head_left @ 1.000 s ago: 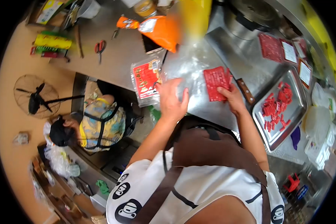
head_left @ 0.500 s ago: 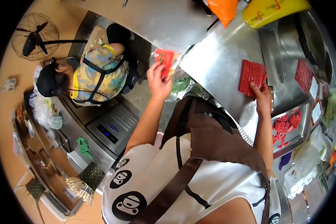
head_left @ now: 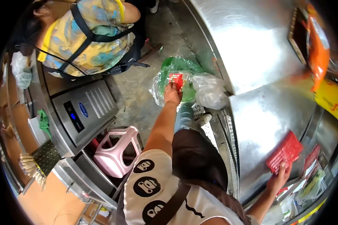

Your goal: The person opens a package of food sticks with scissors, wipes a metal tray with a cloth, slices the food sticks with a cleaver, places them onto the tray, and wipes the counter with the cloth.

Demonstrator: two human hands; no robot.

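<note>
Packet point(head_left: 175, 78) is showing red on my feed, and the left hand point(head_left: 172, 93) is pinching it over the green bin point(head_left: 168, 63) (whether it is touching the inside, I cannot tell). A clear bag point(head_left: 211, 90) is slumping at the bin's right. At right, the right hand point(head_left: 278, 180) is gripping the near end of the meat point(head_left: 286, 151), which is covering part of the steel table point(head_left: 251, 120). Far left, I am seeing a person point(head_left: 88, 37) in yellow; nearer, a pink stool point(head_left: 108, 161) is standing.
</note>
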